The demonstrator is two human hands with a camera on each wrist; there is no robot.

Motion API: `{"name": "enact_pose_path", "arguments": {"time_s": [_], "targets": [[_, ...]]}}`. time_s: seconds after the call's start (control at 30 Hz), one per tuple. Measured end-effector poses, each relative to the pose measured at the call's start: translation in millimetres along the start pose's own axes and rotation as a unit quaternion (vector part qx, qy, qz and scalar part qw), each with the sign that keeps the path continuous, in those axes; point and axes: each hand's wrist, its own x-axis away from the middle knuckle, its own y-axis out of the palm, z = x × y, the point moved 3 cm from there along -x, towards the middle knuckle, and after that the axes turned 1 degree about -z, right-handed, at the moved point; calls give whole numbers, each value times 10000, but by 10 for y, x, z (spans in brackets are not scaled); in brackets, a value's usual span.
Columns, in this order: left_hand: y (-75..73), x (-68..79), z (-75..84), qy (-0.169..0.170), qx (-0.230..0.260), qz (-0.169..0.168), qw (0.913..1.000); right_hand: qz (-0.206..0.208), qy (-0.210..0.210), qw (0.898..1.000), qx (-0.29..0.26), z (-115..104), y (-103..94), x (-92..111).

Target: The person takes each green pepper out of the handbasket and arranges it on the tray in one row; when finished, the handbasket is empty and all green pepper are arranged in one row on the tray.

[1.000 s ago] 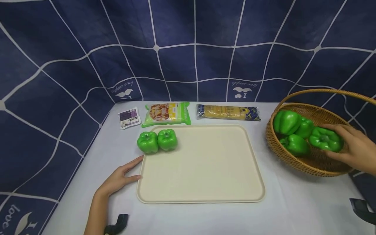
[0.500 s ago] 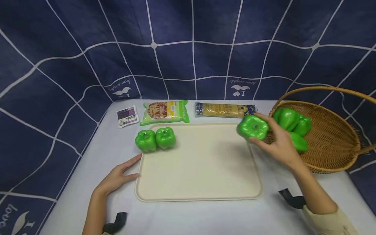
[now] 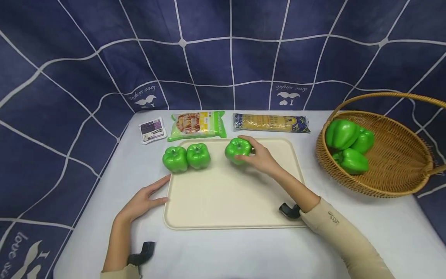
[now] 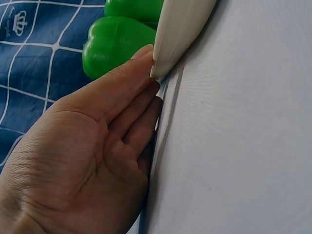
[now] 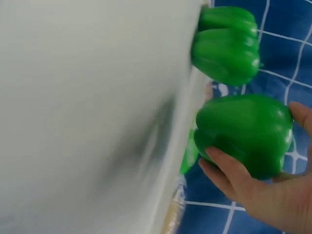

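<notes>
My right hand [image 3: 259,157] holds a green bell pepper [image 3: 237,150] between thumb and fingers, over the back of the cream tray [image 3: 226,201]. In the right wrist view the held pepper [image 5: 243,131] appears just above the tray surface. Two more green bell peppers, a left one [image 3: 175,159] and a right one [image 3: 198,156], stand side by side at the tray's back left corner. My left hand [image 3: 141,203] rests by the tray's left edge with its fingers extended. In the left wrist view its thumb touches the tray rim [image 4: 168,44].
A wicker basket [image 3: 404,155] with a tall handle stands at the right, with 3 green bell peppers [image 3: 343,133] in its left side. Behind the tray lie a small white-edged packet [image 3: 152,130], a green food bag [image 3: 197,125] and a long pasta packet [image 3: 271,123].
My right hand has lifted a bell pepper out of the basket and carried it left over the tray toward the other two. The left hand has stayed at the tray edge.
</notes>
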Motion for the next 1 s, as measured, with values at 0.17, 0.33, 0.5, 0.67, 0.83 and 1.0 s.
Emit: {"name": "enact_pose_path", "arguments": {"time_s": [0.17,0.33,0.5,0.67,0.83,1.0], "targets": [[-2,0,-190,-78,25,61,9999,-507,273,9983,105,66,148,-132],[10,-48,-277,32,131,125,9998,-629,245,9976,118,94,111,-203],[23,-89,-269,72,155,179,9997,-1044,-32,9945,-31,133,54,-217],[60,-101,-282,172,178,229,9994,-1159,-592,9914,-165,145,49,-203],[81,22,-320,213,18,188,9996,-1197,-613,9908,-139,200,196,-181],[71,-13,-317,300,-152,222,9992,-1226,-838,9887,-227,160,230,-234]]}}
